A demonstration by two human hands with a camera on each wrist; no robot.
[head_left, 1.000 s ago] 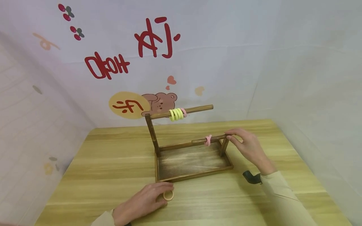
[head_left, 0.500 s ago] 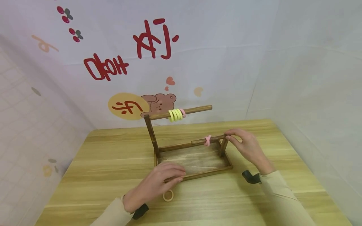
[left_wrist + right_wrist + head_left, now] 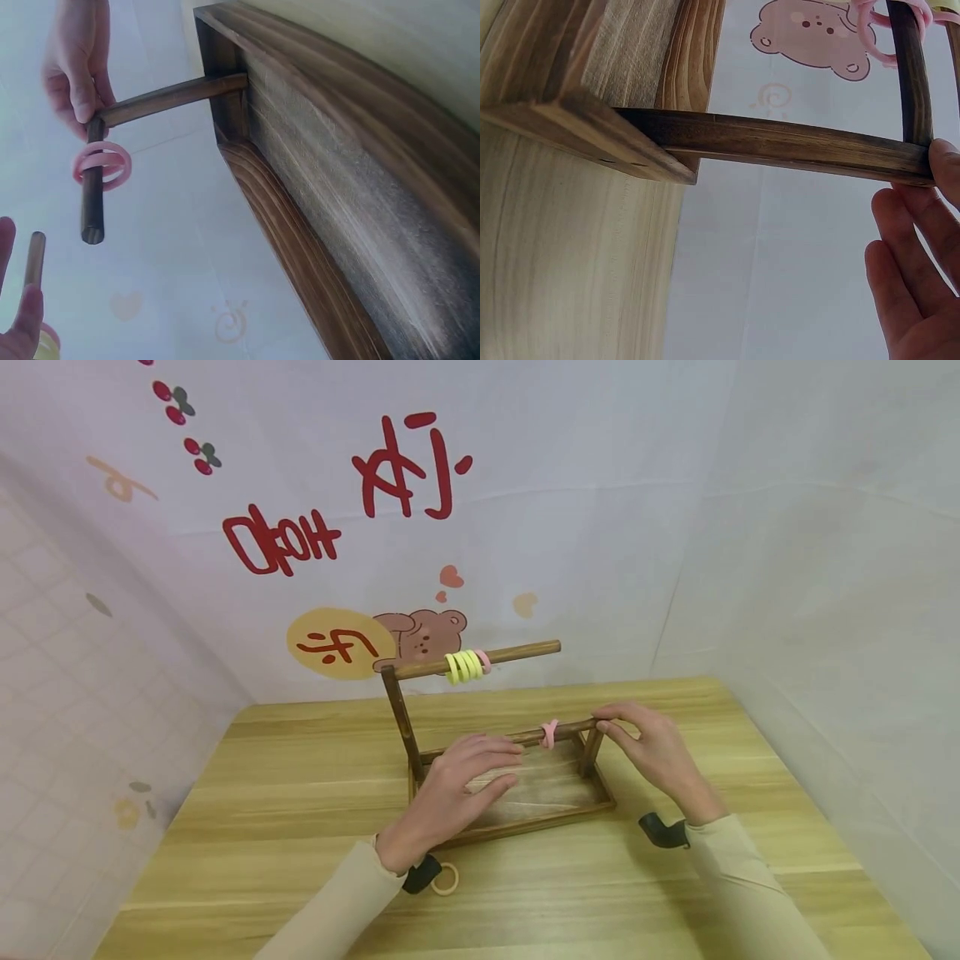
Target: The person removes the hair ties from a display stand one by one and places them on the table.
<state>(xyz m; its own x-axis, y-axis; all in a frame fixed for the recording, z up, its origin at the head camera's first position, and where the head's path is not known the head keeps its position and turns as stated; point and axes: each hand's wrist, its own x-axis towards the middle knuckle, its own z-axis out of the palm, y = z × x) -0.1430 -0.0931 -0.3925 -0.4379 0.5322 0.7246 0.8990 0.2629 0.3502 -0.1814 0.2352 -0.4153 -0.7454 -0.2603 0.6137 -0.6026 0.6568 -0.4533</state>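
A dark wooden stand has a tray base, a tall post and a short post, each bearing a rod. My right hand pinches the stand's top corner where the short post meets the lower rod. Pink rings hang around this lower rod. My left hand hovers over the tray, fingers extended and holding nothing, fingertips just left of the pink rings. On the upper rod, several yellow rings sit side by side with a pink ring to their right.
A pale wooden ring lies on the table in front of the stand, close below the left wrist. Behind the table hangs a white printed cloth, with more pale cloth at both sides.
My left hand has left the wooden ring on the table and moved forward and right over the tray, its fingers extending. My right hand has stayed at the stand's corner.
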